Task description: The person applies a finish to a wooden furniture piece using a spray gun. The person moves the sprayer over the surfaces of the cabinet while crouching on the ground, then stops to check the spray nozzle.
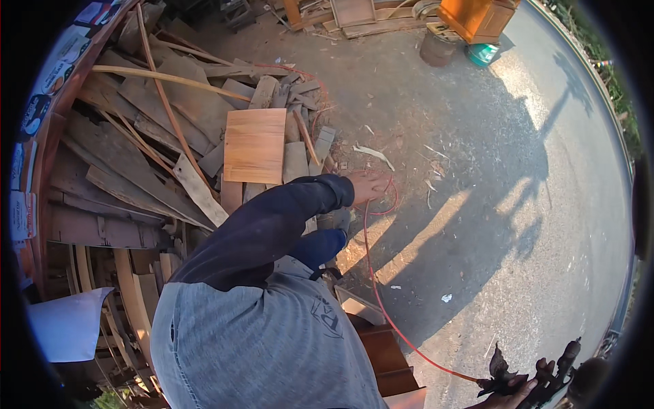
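Note:
My left hand reaches out past the dark sleeve, low over the ground, with its fingers closed on a thin red hose where the hose makes a small loop. From there the hose runs down to the lower right. It joins a black, crusted spray gun, held in my right hand at the picture's lower edge. Part of that hand is cut off by the rim. A flat orange-brown wooden panel lies left of my left hand, on top of piled scrap boards.
Scrap boards are heaped on the left. Shelving with packages lines the far left. An orange wooden cabinet stands at the back, by a rusty bucket and a green pail. Wood shavings litter the ground.

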Motion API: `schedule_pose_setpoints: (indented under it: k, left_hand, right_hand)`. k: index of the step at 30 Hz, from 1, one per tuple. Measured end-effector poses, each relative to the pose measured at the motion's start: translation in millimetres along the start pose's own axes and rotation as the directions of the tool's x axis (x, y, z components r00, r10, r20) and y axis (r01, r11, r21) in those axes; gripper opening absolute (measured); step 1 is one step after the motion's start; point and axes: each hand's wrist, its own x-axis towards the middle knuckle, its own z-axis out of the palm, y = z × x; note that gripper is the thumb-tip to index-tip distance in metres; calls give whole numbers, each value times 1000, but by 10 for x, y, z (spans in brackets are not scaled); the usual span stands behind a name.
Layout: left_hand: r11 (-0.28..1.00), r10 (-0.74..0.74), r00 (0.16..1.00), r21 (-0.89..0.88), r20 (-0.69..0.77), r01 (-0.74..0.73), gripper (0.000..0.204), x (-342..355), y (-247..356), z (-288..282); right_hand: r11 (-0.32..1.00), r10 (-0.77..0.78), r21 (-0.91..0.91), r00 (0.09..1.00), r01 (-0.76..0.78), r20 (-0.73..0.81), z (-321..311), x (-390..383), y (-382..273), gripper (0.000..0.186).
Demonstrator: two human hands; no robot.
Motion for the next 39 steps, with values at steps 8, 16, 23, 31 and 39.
schedule_pose_setpoints:
  k: [8,16,23,31,39]
  left_hand:
    - [3,-725,145,-207,674,978,72,-2017,-453,1074]
    - [-532,-655,-307,-133,690,836,59,-3149,74,1847]
    - [-280,-819,-194,-81,541,957,41,-2653,112,1922]
    - [-402,-427,-335,-508,840,-762,35,-2339,-292,2677]
    - [-360,-414,-214,-375,885,-854,38,-2159,-1858,2643]
  right_hand:
    - [922,17,351,924,-162,381,2779,1252,66,51]
    - [782,-270,590,742,-204,614,4935,1685,-304,54]
    - [626,-525,736,558,-260,643,6300,1692,-658,58]
    - [612,-563,756,544,-231,622,7157,1233,-1322,59]
    - [657,-554,737,562,-158,614,7789,681,-1584,56]
